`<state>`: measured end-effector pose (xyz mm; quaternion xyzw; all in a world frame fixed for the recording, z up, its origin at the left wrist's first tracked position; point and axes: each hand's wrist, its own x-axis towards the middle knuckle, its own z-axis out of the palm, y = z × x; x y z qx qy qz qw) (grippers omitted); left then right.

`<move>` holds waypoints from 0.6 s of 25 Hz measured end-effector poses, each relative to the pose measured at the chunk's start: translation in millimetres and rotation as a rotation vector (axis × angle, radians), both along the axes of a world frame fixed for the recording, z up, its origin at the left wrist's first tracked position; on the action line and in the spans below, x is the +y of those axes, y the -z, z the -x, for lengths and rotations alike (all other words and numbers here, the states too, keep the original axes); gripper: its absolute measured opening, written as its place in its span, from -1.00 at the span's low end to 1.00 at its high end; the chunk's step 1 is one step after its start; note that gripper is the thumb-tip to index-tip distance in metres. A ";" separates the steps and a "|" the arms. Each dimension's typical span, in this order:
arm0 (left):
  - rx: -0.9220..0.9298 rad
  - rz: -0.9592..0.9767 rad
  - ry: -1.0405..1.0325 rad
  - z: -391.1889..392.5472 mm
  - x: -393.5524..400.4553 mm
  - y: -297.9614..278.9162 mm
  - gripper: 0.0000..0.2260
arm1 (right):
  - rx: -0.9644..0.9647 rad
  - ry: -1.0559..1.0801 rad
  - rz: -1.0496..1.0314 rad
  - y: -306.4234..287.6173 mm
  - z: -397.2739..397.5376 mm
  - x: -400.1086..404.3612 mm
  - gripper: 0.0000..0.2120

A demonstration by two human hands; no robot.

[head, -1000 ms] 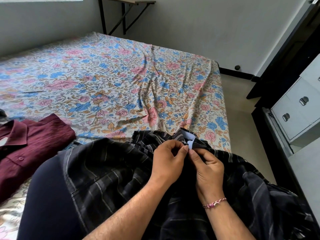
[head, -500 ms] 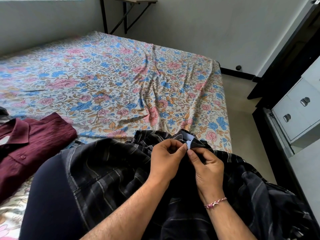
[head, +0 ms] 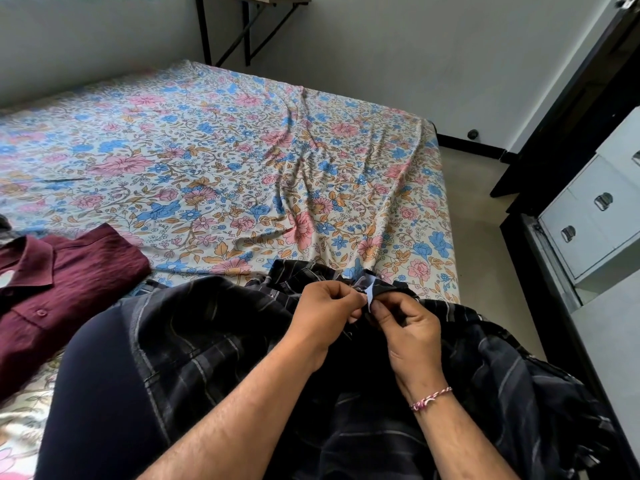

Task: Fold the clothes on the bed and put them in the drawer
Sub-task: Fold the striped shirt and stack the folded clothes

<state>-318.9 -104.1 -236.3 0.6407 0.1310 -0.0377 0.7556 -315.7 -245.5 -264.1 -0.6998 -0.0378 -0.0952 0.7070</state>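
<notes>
Both hands pinching at the collar of the dark striped shirt

Nearest, the dark striped shirt [head: 214, 341] lies draped over the person's lap, and the left hand [head: 325, 317] and right hand [head: 405, 327] meet at its collar, fingertips closed on the cloth beside the pale label [head: 370, 294]. It looks light and limp, so it should sag anywhere unsupported; collar and shoulder seams seem the firmest grip. To the left, a maroon shirt [head: 65, 292] lies folded on the flowered bed [head: 242, 161]; further right stand white drawers [head: 588, 223].
</notes>
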 end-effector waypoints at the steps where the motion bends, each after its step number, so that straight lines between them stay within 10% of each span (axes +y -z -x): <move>1: 0.014 0.026 0.007 -0.5 1.9 0.4 -0.81 | 0.000 -0.020 0.008 -0.5 -0.4 -0.3 -0.83; 15: -0.081 -0.490 -0.079 -0.1 -0.2 19.6 -0.88 | -0.199 0.041 0.647 -3.7 -2.1 -2.6 -0.81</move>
